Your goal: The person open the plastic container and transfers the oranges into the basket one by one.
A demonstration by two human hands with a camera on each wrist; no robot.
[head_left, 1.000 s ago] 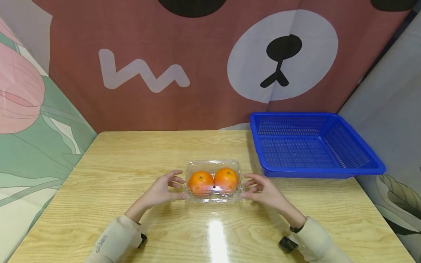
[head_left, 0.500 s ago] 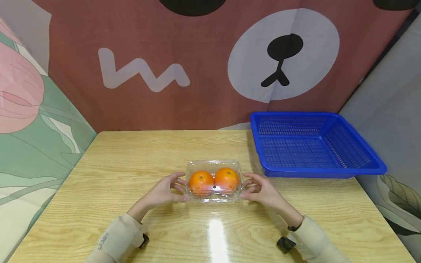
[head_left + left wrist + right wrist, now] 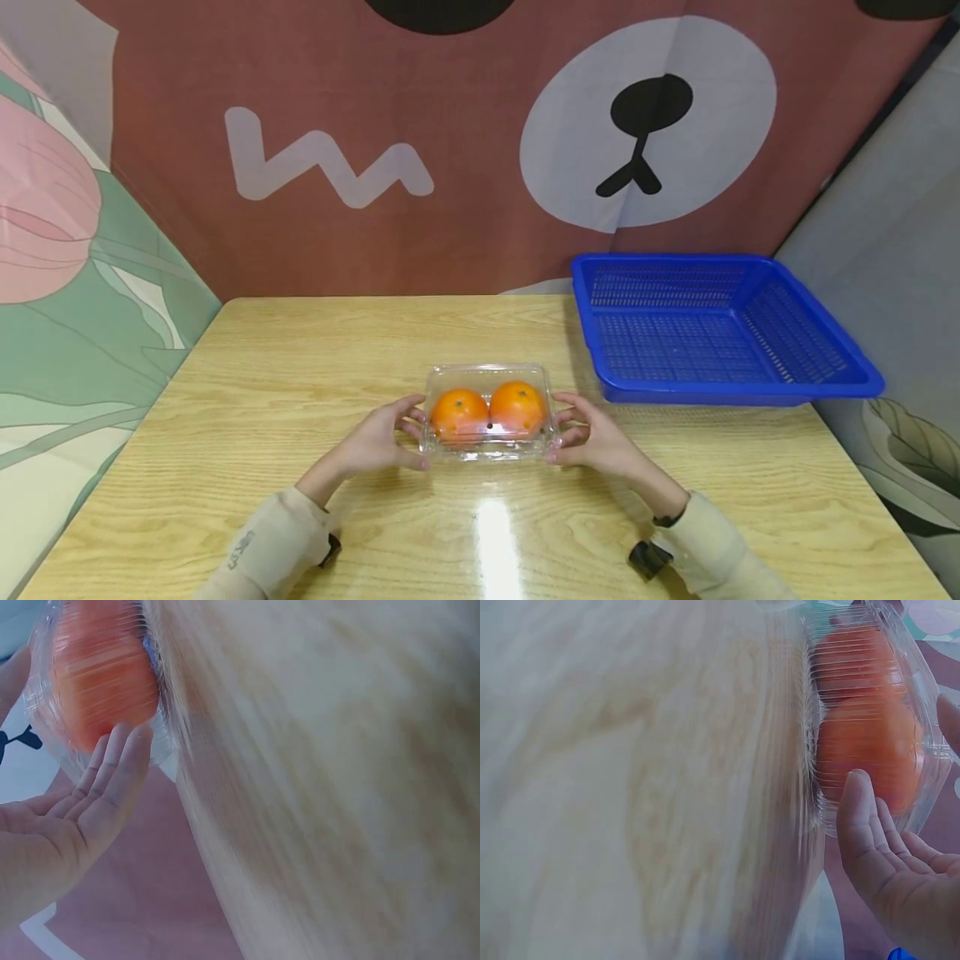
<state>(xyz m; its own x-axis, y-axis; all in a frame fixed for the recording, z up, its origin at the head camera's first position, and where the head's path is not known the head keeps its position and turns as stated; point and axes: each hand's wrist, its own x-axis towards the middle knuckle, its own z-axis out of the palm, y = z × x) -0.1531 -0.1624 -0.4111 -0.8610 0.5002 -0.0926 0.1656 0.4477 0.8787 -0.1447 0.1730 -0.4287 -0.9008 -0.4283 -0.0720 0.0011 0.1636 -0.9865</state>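
As I watch remotely, the clear box lies lengthwise nine-to-three, at three o'clock from the left hand, nine from the equally near right hand, fingers of both relaxed, ungripping.

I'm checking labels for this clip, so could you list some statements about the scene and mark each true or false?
1. The clear container holds two orange fruits. True.
2. The left hand is at the container's right end. False: it is at the left end, and the right hand is at the right end.
3. The blue basket stands to the right of the container. True.
4. The basket is round. False: it is roughly rectangular.
5. The tabletop shows a wood grain. True.
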